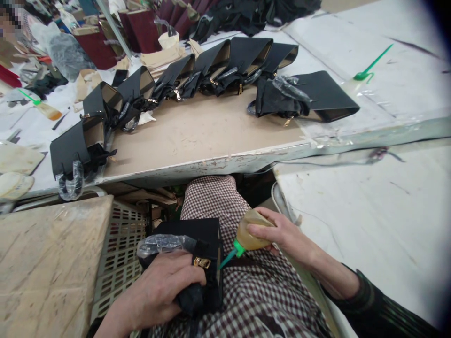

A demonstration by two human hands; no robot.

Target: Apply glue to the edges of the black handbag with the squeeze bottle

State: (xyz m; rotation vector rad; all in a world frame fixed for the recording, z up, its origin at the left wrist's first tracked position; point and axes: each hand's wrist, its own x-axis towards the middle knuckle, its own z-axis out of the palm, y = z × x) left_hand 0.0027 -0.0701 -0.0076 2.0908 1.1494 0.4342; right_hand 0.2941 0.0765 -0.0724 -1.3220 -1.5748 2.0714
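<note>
Handbag under gripping left hand, glue bottle squeezed in right hand just beside.

Left hand clamped over a small black leather handbag resting on a checked lap, fingers beside its gold clasp. Right hand wrapped around a soft amber glue bottle with a green nozzle, nozzle tip touching the bag's right edge. Beyond the knees, a brown worktop carrying a curved row of matching black handbags. Near the far right, a second green-nozzled bottle lying on white sheeting. Cream slotted plastic crate just left of the lap.
</note>
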